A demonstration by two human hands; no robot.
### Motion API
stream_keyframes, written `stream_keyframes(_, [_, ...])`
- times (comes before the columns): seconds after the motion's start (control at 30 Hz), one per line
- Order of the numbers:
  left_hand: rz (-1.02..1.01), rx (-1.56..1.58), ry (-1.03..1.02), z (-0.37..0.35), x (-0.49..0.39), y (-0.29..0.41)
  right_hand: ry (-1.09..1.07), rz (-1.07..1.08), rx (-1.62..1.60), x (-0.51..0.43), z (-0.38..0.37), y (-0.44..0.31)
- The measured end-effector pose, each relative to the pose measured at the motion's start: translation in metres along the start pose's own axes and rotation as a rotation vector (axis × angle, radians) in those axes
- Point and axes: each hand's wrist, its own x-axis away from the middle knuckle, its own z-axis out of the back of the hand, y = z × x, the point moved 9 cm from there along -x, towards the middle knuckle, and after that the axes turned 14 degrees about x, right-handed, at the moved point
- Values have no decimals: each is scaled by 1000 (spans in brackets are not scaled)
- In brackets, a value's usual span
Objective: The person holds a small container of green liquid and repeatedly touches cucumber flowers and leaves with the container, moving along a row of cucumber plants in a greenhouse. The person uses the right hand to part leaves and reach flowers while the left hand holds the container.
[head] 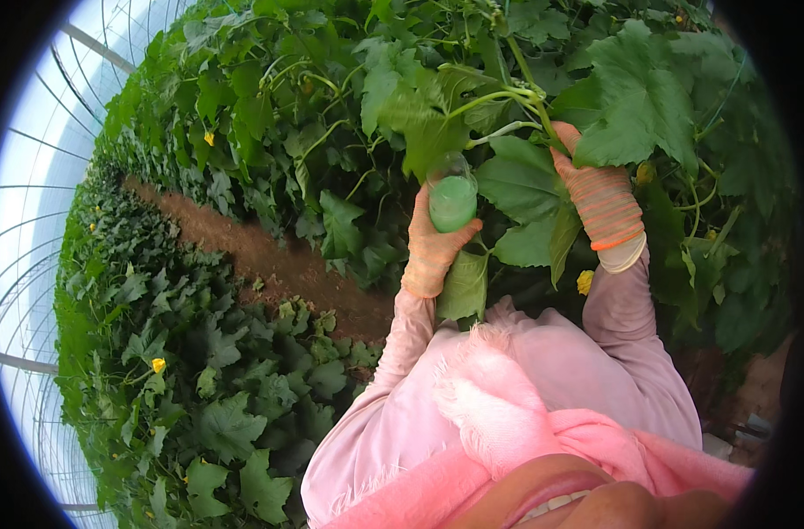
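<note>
My left hand (pixel 434 248), in an orange striped glove, is wrapped around a clear plastic container (pixel 453 192) of green liquid. A green leaf (pixel 435 125), blurred by motion, hangs just over its top. In a matching glove, my right hand (pixel 597 188) pinches a thick vine stem (pixel 545 119) at its lower visible end. Side stalks branch off the stem above those fingertips. A broad leaf (pixel 640 99) partly covers the back of the right hand. Between my hands hangs another large leaf (pixel 524 182).
Dense vines (pixel 243 86) rise ahead, with yellow flowers (pixel 584 282) among them. A bare soil path (pixel 276 264) runs off to the left, beside a lower row of plants (pixel 230 397). Beyond curves the greenhouse's ribbed plastic wall (pixel 32 198). A pink scarf (pixel 508 410) hangs at my chest.
</note>
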Motion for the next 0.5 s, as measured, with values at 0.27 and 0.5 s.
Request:
stream_keyframes(0.27, [-63, -35, 16, -4, -20, 26, 105, 52, -265, 7, 13, 16])
stream_keyframes(0.5, [-29, 28, 30, 0, -8, 0, 173, -9, -407, 2, 17, 31])
